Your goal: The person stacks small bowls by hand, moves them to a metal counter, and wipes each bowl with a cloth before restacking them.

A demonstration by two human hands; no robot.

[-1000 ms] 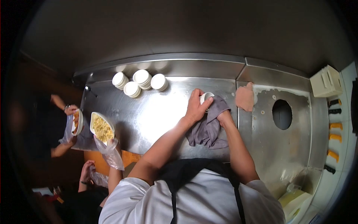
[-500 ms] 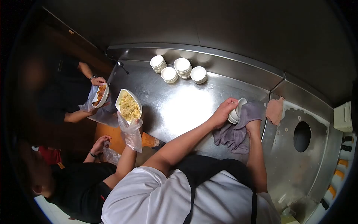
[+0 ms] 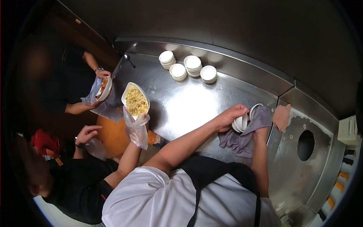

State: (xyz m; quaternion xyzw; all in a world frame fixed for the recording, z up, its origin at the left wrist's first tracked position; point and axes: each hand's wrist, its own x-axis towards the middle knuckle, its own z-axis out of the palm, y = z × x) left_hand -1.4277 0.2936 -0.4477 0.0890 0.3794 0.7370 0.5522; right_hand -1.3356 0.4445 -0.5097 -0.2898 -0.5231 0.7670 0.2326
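Note:
Small white bowls (image 3: 239, 123) are nested between my two hands above the right end of the steel counter (image 3: 159, 113). My left hand (image 3: 232, 116) has its fingers closed on the bowls from the left. On the other side, my right hand (image 3: 261, 133) grips a grey-purple cloth (image 3: 242, 143), which covers most of its fingers. The cloth is pressed against a tilted white bowl (image 3: 256, 109), a little apart from the nested ones.
Several stacks of white bowls (image 3: 193, 65) stand along the back wall. A co-worker's bagged hand holds a rice dish (image 3: 135, 100); another person holds a dish of reddish food (image 3: 104, 89). A pink cloth (image 3: 281, 118) lies beside a round hole (image 3: 306, 145). A spoon (image 3: 129, 60) lies back left.
The tilted bowl and the nested bowls have come further apart between my hands. A co-worker's free hand at the left has risen and spread its fingers. The view has shifted slightly.

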